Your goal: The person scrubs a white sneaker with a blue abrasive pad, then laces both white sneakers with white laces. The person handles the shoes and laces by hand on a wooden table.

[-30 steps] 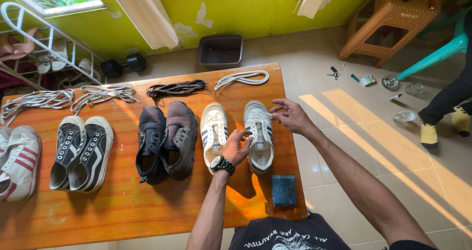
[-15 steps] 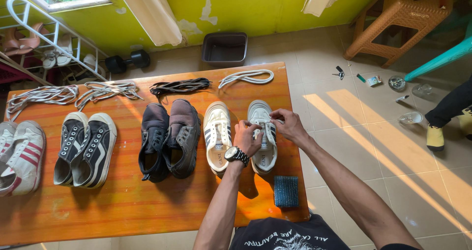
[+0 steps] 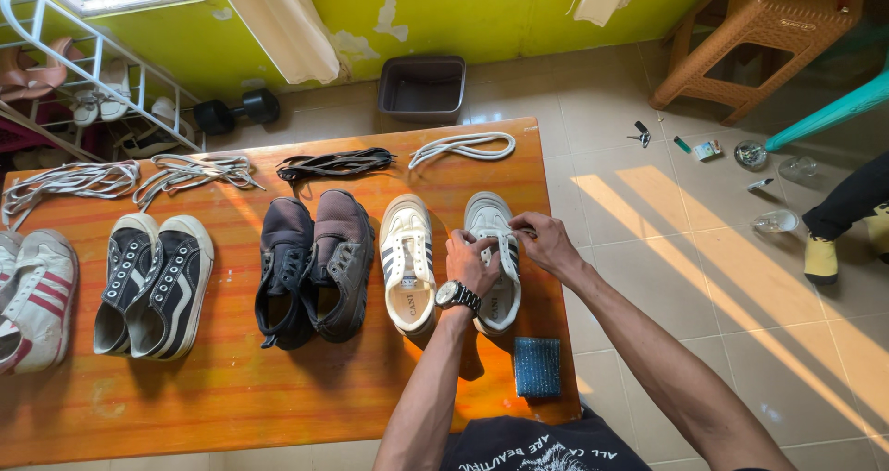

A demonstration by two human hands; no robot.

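Lying toe-away near the right end of the orange wooden table, the white striped sneaker is showing a pale rubber toe cap, dark side stripes and an open mouth with a printed insole; its twin, the left white sneaker, is sitting just beside it, parallel and not being touched. The left hand, wearing a dark wristwatch, is resting on the sneaker's tongue area with fingers curled down, pinching at the eyelets, though what exactly it is gripping cannot be made out. The right hand is reaching in from the right with the wrist bent, thumb and fingertips closing on a thin white lace end at the sneaker's upper right edge. A blue scrubbing sponge is lying near the table's front edge, just below the sneaker. A looped white shoelace is lying beyond the toe, with a black shoelace to its left. Further left, a brown-and-black pair of shoes, a black-and-white pair of slip-ons and a white sneaker with red stripes are standing in a row. On the tiled floor, a small rectangular pale packet is lying near an orange plastic stool, and a dark grey tub is sitting against the green wall.
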